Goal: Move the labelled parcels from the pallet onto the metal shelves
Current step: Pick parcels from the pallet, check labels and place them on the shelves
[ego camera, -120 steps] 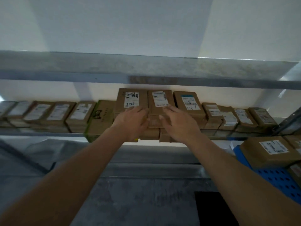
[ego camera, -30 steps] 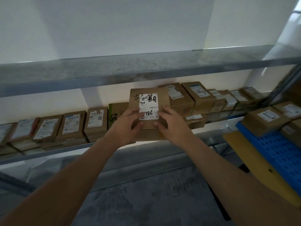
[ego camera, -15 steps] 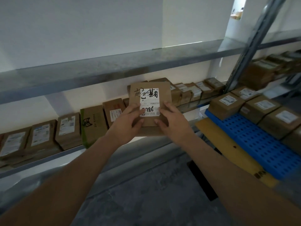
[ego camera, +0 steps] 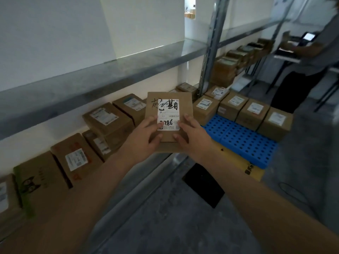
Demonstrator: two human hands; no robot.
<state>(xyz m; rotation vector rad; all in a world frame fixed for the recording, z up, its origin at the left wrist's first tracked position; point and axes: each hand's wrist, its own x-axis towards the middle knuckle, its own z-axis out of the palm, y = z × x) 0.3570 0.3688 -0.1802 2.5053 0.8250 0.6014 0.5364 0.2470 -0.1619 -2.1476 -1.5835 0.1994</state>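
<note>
Metal shelves (ego camera: 113,70) run along the wall on the left, upright post (ego camera: 211,44) to the right of centre. Lower shelf carries a row of brown labelled boxes (ego camera: 108,118), some stacked 2 high. Blue pallet (ego camera: 245,142) on the floor right of the post, 5 boxes (ego camera: 255,110) visible along its far edge. Second person (ego camera: 308,57) stands far right, holding a device with a lit screen. Parcel (ego camera: 169,110) held in the air in front of the shelf, between shelf and pallet, label facing up, "786" handwritten on it. Left hand (ego camera: 145,138) grips its lower left edge, thumb on top. Right hand (ego camera: 192,136) grips its lower right edge, thumb by the label
</note>
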